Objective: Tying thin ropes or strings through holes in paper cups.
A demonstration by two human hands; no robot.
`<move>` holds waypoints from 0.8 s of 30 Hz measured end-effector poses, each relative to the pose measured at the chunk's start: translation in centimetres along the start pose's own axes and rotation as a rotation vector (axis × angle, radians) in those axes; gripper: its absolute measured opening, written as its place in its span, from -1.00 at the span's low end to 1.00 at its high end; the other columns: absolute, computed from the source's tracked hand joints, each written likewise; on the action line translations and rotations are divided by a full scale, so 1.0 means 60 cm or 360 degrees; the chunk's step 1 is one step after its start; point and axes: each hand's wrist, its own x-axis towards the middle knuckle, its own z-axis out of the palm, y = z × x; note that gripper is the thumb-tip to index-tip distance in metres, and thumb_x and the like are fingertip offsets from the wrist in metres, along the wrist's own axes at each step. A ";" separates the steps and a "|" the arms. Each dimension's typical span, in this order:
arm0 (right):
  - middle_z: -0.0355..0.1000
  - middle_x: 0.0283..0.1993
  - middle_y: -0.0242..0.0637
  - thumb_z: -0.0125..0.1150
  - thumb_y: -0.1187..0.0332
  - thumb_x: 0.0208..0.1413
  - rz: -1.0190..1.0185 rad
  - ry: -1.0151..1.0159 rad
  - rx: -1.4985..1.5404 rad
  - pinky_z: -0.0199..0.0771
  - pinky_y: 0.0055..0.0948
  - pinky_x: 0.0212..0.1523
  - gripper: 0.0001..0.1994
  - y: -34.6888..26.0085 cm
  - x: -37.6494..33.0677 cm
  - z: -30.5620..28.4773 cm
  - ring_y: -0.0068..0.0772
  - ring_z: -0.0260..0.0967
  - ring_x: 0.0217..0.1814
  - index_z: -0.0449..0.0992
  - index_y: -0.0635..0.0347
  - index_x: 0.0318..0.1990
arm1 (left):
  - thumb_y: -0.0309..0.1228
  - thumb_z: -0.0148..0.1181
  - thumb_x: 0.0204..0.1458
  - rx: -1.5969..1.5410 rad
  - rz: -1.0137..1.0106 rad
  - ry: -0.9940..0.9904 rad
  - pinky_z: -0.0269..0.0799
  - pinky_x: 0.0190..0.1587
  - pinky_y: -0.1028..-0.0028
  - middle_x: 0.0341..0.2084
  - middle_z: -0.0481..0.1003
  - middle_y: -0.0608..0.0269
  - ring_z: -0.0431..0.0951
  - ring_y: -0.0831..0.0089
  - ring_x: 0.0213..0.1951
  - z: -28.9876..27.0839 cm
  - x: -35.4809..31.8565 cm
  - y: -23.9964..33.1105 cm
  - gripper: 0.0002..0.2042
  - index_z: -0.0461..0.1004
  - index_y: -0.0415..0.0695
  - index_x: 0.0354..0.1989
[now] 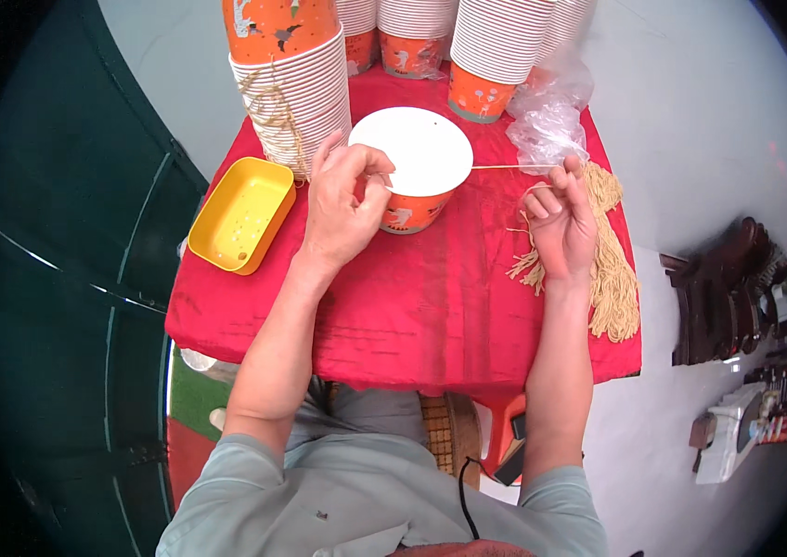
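An orange patterned paper bucket [417,212] stands on the red-covered table, its round top white with a small dark dot near the far edge. My left hand [345,197] is at the bucket's left rim, thumb and forefinger pinched; what lies between them is hidden. From the bucket's right rim a thin tan cord [514,167] runs taut to my right hand [561,218]. The right fingers are curled, with the cord's end at the raised fingertips. Beside that hand lies a bundle of tan cords [612,269].
At the far left rises a stack of buckets [296,107] with cords draped down it. A yellow tray [259,209] holding small bits sits at the left. More bucket stacks [502,42] stand at the back, with crumpled clear plastic [551,116] at the far right.
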 end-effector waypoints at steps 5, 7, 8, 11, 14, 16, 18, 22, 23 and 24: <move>0.49 -0.05 -0.44 0.11 0.37 0.59 -0.0027 0.0137 -0.0168 0.40 -0.46 -0.14 -0.68 -0.006 0.005 -0.025 -0.61 0.32 -0.24 0.48 0.08 0.40 | -0.56 0.23 0.11 -0.0287 -0.0323 -0.0012 0.36 0.35 0.17 -0.43 0.58 0.39 0.59 0.34 -0.10 0.004 -0.002 -0.006 -0.84 0.66 -0.09 -0.16; 0.63 0.05 -0.33 0.17 0.37 0.57 -0.0053 0.0288 -0.0546 0.55 -0.46 -0.08 -0.63 0.009 0.008 -0.024 -0.58 0.51 -0.14 0.45 0.14 0.43 | -0.56 0.24 0.12 -0.0315 -0.0349 -0.0066 0.41 0.23 0.24 -0.42 0.58 0.37 0.54 0.32 -0.02 0.003 -0.005 -0.016 -0.77 0.69 -0.08 -0.09; 0.66 0.08 -0.28 0.17 0.37 0.58 -0.0083 0.0316 -0.0776 0.60 -0.44 -0.07 -0.63 0.018 0.009 -0.020 -0.55 0.56 -0.10 0.45 0.17 0.43 | -0.57 0.24 0.17 -0.0231 -0.0358 -0.0088 0.48 0.08 0.34 -0.42 0.56 0.39 0.55 0.46 -0.11 0.001 -0.007 -0.013 -0.78 0.70 -0.10 -0.06; 0.75 0.01 -0.22 0.19 0.34 0.56 -0.0373 0.0333 -0.1735 0.69 -0.33 -0.03 -0.67 0.051 0.017 -0.036 -0.43 0.69 -0.04 0.54 0.18 0.37 | -0.53 0.26 0.37 -0.0949 -0.0550 -0.0164 0.41 -0.20 0.60 -0.36 0.54 0.52 0.46 0.74 -0.31 0.004 -0.009 -0.018 -0.84 0.66 -0.15 0.05; 0.75 -0.06 -0.13 0.25 0.34 0.48 -0.0514 0.0299 -0.2449 0.68 -0.18 0.07 -0.70 0.063 0.007 -0.026 -0.17 0.73 0.03 0.62 0.14 0.27 | -0.53 0.32 0.36 -0.1111 -0.0674 -0.0163 0.40 -0.19 0.61 -0.30 0.61 0.43 0.50 0.70 -0.30 -0.009 -0.008 -0.014 -0.81 0.65 -0.19 0.09; 0.73 -0.07 -0.10 0.29 0.32 0.45 -0.0505 0.0237 -0.2719 0.66 -0.12 0.09 -0.73 0.069 0.001 -0.035 -0.10 0.70 0.03 0.65 0.15 0.21 | -0.49 0.33 0.36 -0.1150 -0.0707 -0.0166 0.41 -0.17 0.60 -0.29 0.63 0.37 0.52 0.65 -0.29 -0.022 -0.010 -0.011 -0.83 0.65 -0.21 0.06; 0.69 -0.13 -0.05 0.31 0.26 0.41 -0.0658 0.0144 -0.2829 0.62 0.02 0.04 -0.76 0.073 -0.001 -0.055 0.08 0.65 0.00 0.70 0.10 0.11 | -0.49 0.33 0.36 -0.1246 -0.0706 -0.0174 0.45 -0.09 0.55 -0.32 0.60 0.34 0.54 0.61 -0.27 -0.026 -0.009 -0.010 -0.83 0.64 -0.23 0.06; 0.71 -0.14 -0.09 0.29 0.20 0.42 -0.0312 0.0152 -0.2923 0.63 0.04 0.03 -0.76 0.074 -0.007 -0.047 0.08 0.66 0.00 0.74 0.10 0.02 | -0.49 0.30 0.39 -0.1253 -0.0679 -0.0237 0.49 -0.01 0.49 -0.38 0.54 0.37 0.53 0.57 -0.28 -0.061 -0.007 0.009 -0.85 0.64 -0.24 0.05; 0.71 -0.15 -0.08 0.27 0.19 0.43 -0.0338 0.0107 -0.2917 0.63 0.11 0.00 -0.76 0.074 -0.009 -0.053 0.11 0.67 -0.02 0.74 0.10 -0.01 | -0.49 0.29 0.40 -0.1220 -0.0651 -0.0279 0.49 0.00 0.49 -0.40 0.52 0.38 0.51 0.57 -0.29 -0.065 -0.002 0.013 -0.85 0.64 -0.24 0.04; 0.72 -0.15 -0.07 0.25 0.17 0.44 -0.0357 0.0043 -0.2898 0.63 0.17 -0.02 -0.75 0.078 -0.009 -0.045 0.14 0.68 -0.04 0.74 0.10 -0.04 | -0.47 0.29 0.41 -0.1171 -0.0670 -0.0264 0.48 -0.06 0.50 -0.41 0.50 0.38 0.49 0.59 -0.32 -0.074 0.000 0.020 -0.86 0.65 -0.24 0.02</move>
